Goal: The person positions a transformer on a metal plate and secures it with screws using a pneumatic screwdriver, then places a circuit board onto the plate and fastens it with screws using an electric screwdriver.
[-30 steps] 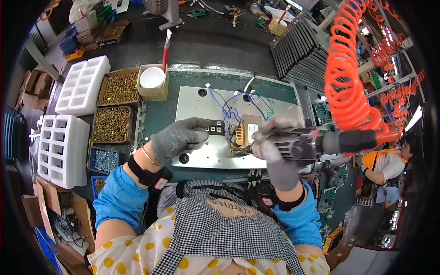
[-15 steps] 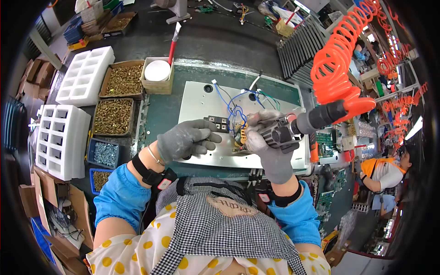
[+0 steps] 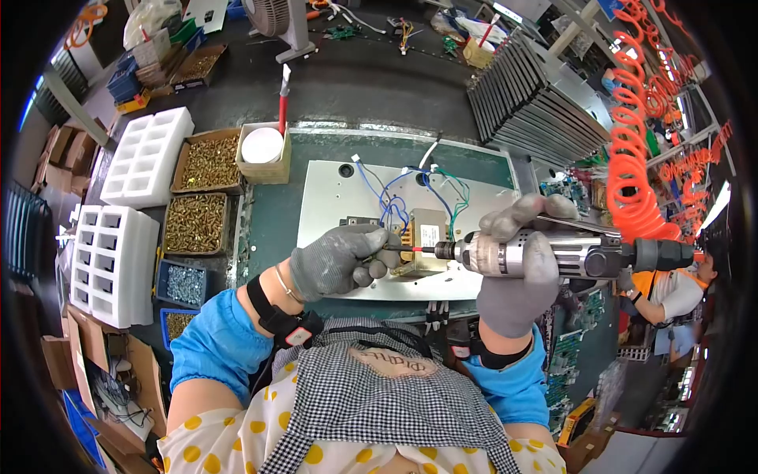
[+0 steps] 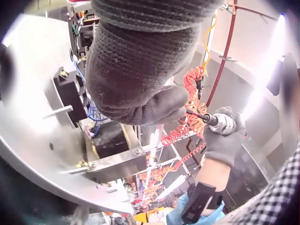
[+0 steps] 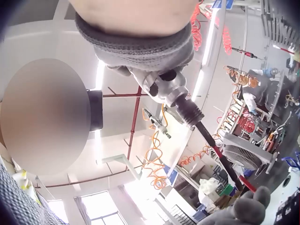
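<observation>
the right hand (image 3: 517, 288) has its gloved fingers wrapped round a power screwdriver (image 3: 580, 257), holding it level above the metal plate (image 3: 322, 186); a grip round the thick body probably keeps the weight steady. the fingers of the left hand (image 3: 339, 261) pinch the far end of the bit (image 3: 418, 250), which runs straight across from the tool. that second hold likely keeps the tip from wandering, or lets something small be fitted there; the fingertips hide the very end, so i cannot tell whether a screw sits in it.

the plate lies flat on the green surface (image 3: 272, 213) in front of the person, probably so that both hands can reach it. on it stands the transformer (image 3: 430, 229), behind the bit as seen from the head, with a black block (image 3: 357, 221) to its left. the blue wires (image 3: 395, 207) trail away towards the plate's far edge, which leaves the near side free of them. small brass-coloured parts (image 3: 212, 160) lie in two heaps on the left, handy for the left hand. the red coiled hose (image 3: 629, 174) hangs on the right, likely so its coils give slack.
</observation>
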Action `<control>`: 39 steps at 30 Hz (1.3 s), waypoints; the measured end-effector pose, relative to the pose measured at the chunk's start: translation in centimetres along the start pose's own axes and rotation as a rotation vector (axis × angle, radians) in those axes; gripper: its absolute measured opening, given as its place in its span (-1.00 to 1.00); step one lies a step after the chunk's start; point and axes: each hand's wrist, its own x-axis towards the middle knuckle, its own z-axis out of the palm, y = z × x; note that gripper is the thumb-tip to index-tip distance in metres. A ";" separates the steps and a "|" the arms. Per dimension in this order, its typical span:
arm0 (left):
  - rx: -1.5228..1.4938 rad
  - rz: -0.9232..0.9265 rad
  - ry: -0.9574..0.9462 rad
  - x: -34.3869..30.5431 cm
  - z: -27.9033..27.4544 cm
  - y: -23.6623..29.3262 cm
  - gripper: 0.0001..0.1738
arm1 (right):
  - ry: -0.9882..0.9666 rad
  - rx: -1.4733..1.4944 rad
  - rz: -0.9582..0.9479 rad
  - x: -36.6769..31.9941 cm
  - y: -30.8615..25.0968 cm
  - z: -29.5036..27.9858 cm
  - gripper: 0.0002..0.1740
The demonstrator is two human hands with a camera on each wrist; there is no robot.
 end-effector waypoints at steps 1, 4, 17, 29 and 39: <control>-0.044 -0.003 -0.022 0.2 -0.3 -0.4 -0.58 | 0.034 -0.035 -0.018 -0.2 0.1 0.1 -0.52; -0.065 0.005 -0.013 0.0 0.3 -0.5 -0.56 | 0.134 -0.056 -0.027 -0.4 0.0 0.2 -0.54; 0.032 0.015 0.039 0.6 2.2 -0.6 -0.51 | 0.100 0.184 0.002 -0.4 -0.5 -1.6 -0.53; 0.031 -0.016 0.102 2.0 2.4 -1.8 -0.54 | 0.190 0.106 -0.023 -0.8 -0.5 -2.6 -0.57; 0.394 0.082 0.125 0.8 4.3 0.2 -0.35 | 0.122 0.134 -0.068 -0.2 -2.8 -4.4 -0.52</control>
